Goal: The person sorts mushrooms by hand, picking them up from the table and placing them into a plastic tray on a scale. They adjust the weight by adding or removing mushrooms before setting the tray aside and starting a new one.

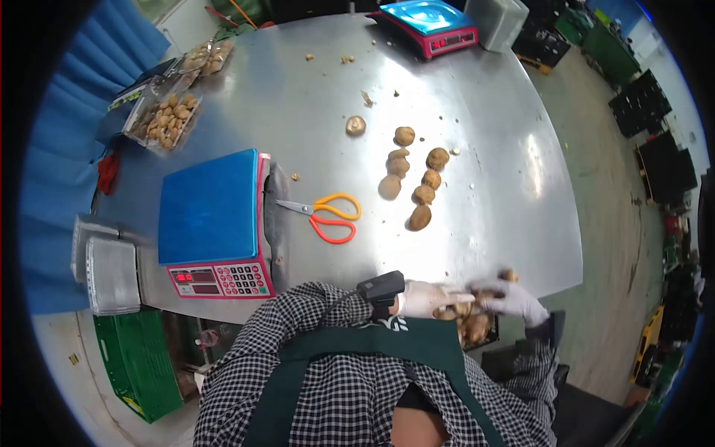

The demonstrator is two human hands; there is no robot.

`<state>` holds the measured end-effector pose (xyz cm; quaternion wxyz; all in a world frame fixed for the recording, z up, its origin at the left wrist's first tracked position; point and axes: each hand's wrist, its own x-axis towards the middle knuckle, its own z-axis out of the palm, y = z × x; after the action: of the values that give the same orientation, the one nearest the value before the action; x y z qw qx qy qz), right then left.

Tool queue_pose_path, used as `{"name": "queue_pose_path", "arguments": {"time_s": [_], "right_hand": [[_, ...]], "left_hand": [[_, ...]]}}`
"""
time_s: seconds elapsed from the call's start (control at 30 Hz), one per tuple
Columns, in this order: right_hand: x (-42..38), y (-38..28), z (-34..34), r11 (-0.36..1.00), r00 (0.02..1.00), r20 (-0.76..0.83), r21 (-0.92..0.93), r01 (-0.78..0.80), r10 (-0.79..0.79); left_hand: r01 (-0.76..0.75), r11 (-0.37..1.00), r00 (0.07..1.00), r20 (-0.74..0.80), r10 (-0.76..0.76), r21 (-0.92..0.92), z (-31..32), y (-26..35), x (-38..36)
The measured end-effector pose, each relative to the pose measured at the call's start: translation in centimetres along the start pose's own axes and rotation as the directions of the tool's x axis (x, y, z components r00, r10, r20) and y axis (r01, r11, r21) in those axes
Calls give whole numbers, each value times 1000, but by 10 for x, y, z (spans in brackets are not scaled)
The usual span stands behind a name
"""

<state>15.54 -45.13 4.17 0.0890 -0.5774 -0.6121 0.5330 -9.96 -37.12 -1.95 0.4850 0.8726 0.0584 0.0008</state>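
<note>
Both my hands wear white gloves, low in the head view over a dark crate (488, 342) of brown mushrooms (475, 328) at the table's near edge. My left hand (426, 299) reaches right with its fingers stretched out, right at the mushrooms. Smeared by motion, my right hand (515, 301) is over the crate's right side, its fingers blurred among the mushrooms. A single mushroom (509, 276) shows just beyond it. Farther up the metal table (491, 216), several mushrooms (424, 194) form two short rows, and one more mushroom (355, 125) sits apart.
Scissors (328, 216) with orange and red handles lie beside a blue-topped scale (208, 208). A second scale (428, 22) stands at the far edge. Packed mushroom trays (171, 119) are at back left, stacked clear trays (112, 276) at near left. A green crate (138, 365) is below.
</note>
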Motion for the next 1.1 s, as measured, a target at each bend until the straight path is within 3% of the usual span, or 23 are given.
{"name": "queue_pose_path", "arguments": {"time_s": [0.07,0.1,0.13,0.2,0.23,0.27,0.33,0.4,0.47,0.53,0.63,0.67,0.73,0.8,0.83,0.9,1.1], "right_hand": [[-12,-29,-16,974,979,65,-133,-182,192],[-13,-35,-19,979,982,19,-81,-187,190],[-5,-43,-27,981,986,0,-99,-169,170],[11,-57,-42,957,942,-170,18,-290,289],[26,-57,-52,967,948,-255,-114,-226,191],[44,-59,-60,971,948,-268,-119,-208,170],[84,-65,-77,970,885,-416,-200,135,-209],[139,-64,-93,939,811,-484,-265,220,-327],[202,-56,-107,946,798,-519,-257,198,-308],[253,-58,-108,937,755,-589,-334,98,-289],[292,-87,-104,956,830,-531,-293,12,-173],[303,-92,-99,963,862,-492,-269,-21,-119],[317,-92,-88,938,905,-387,-345,37,-177],[320,-91,-78,943,926,-323,-321,88,-196],[319,-90,-78,942,938,-284,-319,104,-200],[307,-83,-77,949,951,-254,-300,95,-175],[256,-53,-68,929,979,-116,-351,119,-169]], "left_hand": [[-40,994,999,-31,43,104,-12,8,1],[-105,993,990,-92,110,56,-17,3,-2],[-84,996,990,-113,79,-34,-37,10,-7],[30,984,990,-133,-54,-177,-92,16,-17],[124,981,962,-225,-155,-146,-119,7,-21],[220,968,916,-317,-248,-122,-142,-4,-27],[51,835,744,-537,-398,-548,-177,-47,-40],[231,861,556,-665,-499,-452,-217,-74,-58],[416,897,475,-806,-354,-149,-239,-115,-72],[693,710,365,-789,-494,-124,-252,-137,-81],[767,636,358,-765,-535,-86,-260,-142,-77],[779,624,404,-714,-572,-59,-259,-146,-72],[788,616,447,-661,-603,-29,-256,-154,-59],[674,733,615,-620,-487,93,-249,-158,-46],[669,738,620,-615,-487,91,-245,-160,-40],[525,849,733,-540,-414,62,-234,-158,-29],[394,918,860,-336,-385,-43,-199,-136,-17]]}}
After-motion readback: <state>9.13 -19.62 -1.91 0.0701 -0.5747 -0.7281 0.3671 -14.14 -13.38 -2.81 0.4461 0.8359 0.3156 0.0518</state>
